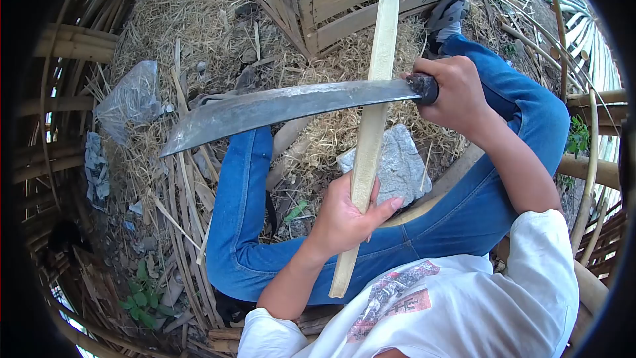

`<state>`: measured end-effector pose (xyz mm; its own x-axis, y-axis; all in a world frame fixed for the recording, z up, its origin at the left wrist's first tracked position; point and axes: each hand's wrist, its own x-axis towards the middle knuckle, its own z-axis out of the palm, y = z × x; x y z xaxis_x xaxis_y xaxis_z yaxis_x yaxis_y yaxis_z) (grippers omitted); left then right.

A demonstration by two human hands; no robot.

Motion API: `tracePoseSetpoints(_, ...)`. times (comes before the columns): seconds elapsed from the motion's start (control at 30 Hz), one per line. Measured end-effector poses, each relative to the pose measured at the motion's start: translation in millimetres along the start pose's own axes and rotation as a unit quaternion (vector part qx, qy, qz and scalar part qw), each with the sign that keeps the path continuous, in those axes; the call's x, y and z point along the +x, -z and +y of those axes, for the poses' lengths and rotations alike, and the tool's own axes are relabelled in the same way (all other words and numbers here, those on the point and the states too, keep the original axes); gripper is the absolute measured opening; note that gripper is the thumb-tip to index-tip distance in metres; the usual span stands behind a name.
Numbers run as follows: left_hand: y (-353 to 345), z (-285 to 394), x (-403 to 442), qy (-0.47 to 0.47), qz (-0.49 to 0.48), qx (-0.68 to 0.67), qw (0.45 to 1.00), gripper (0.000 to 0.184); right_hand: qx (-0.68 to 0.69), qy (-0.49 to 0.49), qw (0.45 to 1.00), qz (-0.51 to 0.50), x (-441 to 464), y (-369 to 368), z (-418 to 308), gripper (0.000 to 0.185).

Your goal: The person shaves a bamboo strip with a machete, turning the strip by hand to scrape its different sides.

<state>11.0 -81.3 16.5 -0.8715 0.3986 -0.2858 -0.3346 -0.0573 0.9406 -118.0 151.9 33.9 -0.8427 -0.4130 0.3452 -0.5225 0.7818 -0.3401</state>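
Observation:
My right hand (456,96) is wrapped round the dark handle of a machete (285,107), its long curved blade reaching out to the left. The blade crosses over a pale split bamboo strip (371,136); whether the two touch I cannot tell. Lower down, my left hand (350,215) grips that strip near its lower end, thumb pointing right. The strip slants upward, its top end in front of a wooden crate. Just behind the strip lies a rough grey stone (401,164) between my legs.
A slatted wooden crate (344,16) stands ahead. Crumpled clear plastic (132,101) lies at left among shavings and thin bamboo sticks (187,225). Bamboo fencing surrounds both sides, and more split strips (593,50) lie at the upper right.

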Motion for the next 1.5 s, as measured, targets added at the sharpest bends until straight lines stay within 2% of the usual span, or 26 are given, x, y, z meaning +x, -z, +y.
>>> tracePoseSetpoints(0.1,4.6,3.7,-2.7,0.044,-0.026,-0.006,0.999,0.033,-0.027,0.03,0.998,0.044,-1.2,-2.9,5.5,0.012)
tracePoseSetpoints(0.2,6.3,4.4,-1.7,0.042,-0.024,-0.023,0.999,0.031,-0.069,0.008,0.997,0.026,-2.6,-5.9,7.9,0.017)
tracePoseSetpoints(0.43,6.0,6.8,-4.7,0.035,-0.02,-0.041,0.998,0.028,-0.101,-0.013,0.993,0.061,1.7,-2.7,31.8,0.026)
tracePoseSetpoints(0.77,10.8,7.1,-6.2,0.045,-0.026,-0.05,0.997,0.027,-0.139,0.01,0.987,0.08,5.9,2.0,50.3,0.024)
tracePoseSetpoints(1.0,13.5,10.7,-7.7,0.048,-0.028,-0.062,0.997,0.026,-0.197,-0.04,0.975,0.099,9.8,23.2,65.8,0.019)
tracePoseSetpoints(1.03,14.4,10.9,-8.3,0.045,-0.031,-0.065,0.996,0.026,-0.212,-0.069,0.971,0.091,10.8,26.0,70.0,0.02)
tracePoseSetpoints(1.13,15.5,11.3,-10.4,0.036,-0.036,-0.068,0.996,0.027,-0.256,-0.076,0.954,0.135,16.4,38.2,83.4,0.022)
tracePoseSetpoints(1.17,14.6,11.8,-11.1,0.034,-0.037,-0.063,0.997,0.028,-0.26,-0.112,0.949,0.141,16.7,45.6,99.4,0.022)
tracePoseSetpoints(1.27,15.6,12.7,-12.3,0.032,-0.035,-0.068,0.997,0.03,-0.272,-0.104,0.931,0.222,12.9,70.7,127.2,0.02)
tracePoseSetpoints(1.37,17.2,12.8,-10.2,0.033,-0.027,-0.07,0.997,0.031,-0.18,-0.147,0.941,0.246,11.5,69.2,114.6,0.02)
tracePoseSetpoints(1.5,14.2,10.8,-7.1,0.043,-0.02,-0.074,0.996,0.031,-0.13,-0.094,0.967,0.2,10.3,43.7,78.9,0.02)
